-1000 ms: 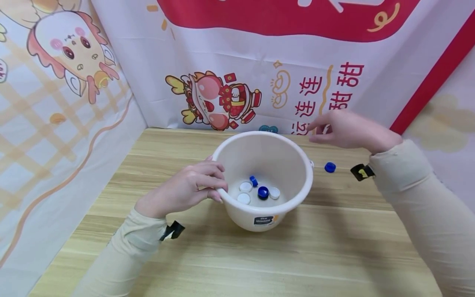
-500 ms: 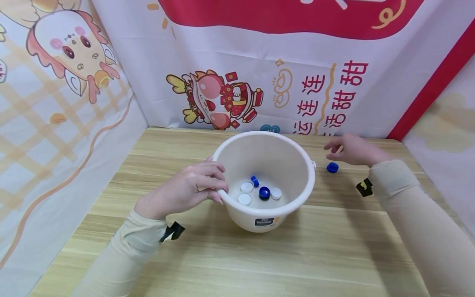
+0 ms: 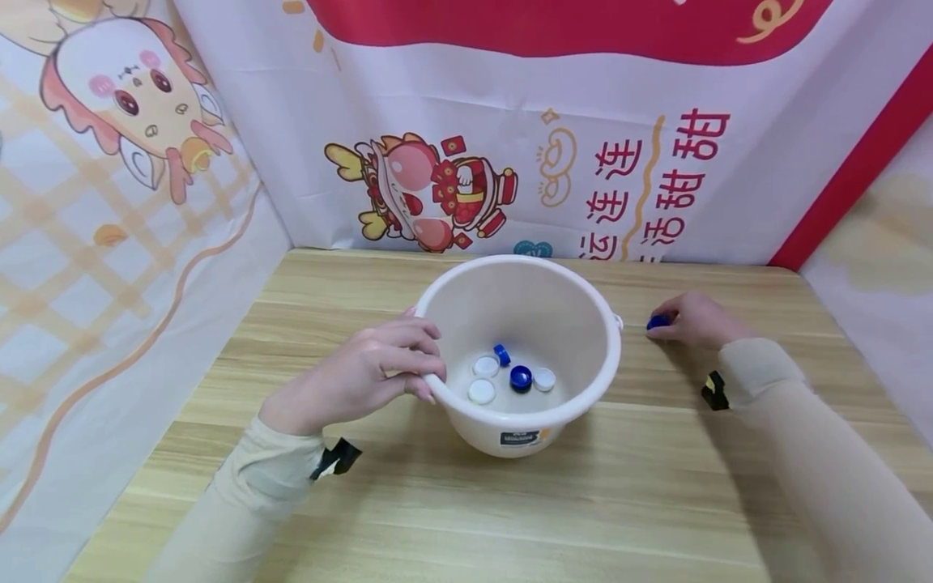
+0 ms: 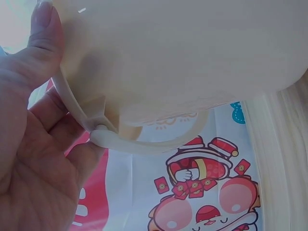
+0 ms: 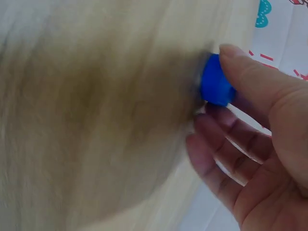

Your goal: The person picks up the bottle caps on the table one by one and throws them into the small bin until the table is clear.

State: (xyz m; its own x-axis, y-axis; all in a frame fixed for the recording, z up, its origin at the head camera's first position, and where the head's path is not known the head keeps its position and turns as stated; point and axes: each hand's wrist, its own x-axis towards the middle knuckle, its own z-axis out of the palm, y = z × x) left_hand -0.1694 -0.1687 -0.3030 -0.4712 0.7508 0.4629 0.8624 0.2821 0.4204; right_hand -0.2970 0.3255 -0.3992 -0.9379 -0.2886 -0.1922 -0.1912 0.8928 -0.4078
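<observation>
A cream plastic bucket (image 3: 525, 304) stands upright on the table, and my left hand (image 3: 364, 368) grips its left rim. In the left wrist view the thumb lies on the bucket's outer wall (image 4: 168, 62), with the other fingers behind the rim near the handle (image 4: 144, 146). To the right of the bucket my right hand (image 3: 703, 321) pinches a blue bottle cap (image 3: 658, 321) close over the table. The right wrist view shows this blue cap (image 5: 216, 82) between thumb and forefinger, the other fingers spread below. Inside the bucket lie several white caps (image 3: 481, 391) and two blue caps (image 3: 521, 378).
A wood-grain table (image 3: 452, 518) extends around the bucket. Behind it hangs a printed cloth (image 3: 452, 89) with red lettering and a cartoon figure, and another patterned cloth (image 3: 131, 267) rises along the left side. A bucket handle joint (image 3: 618, 321) sticks out at the right rim.
My right hand has come down and to the right onto the blue cap and now pinches it. The left hand stays on the bucket rim, and the caps inside lie as before.
</observation>
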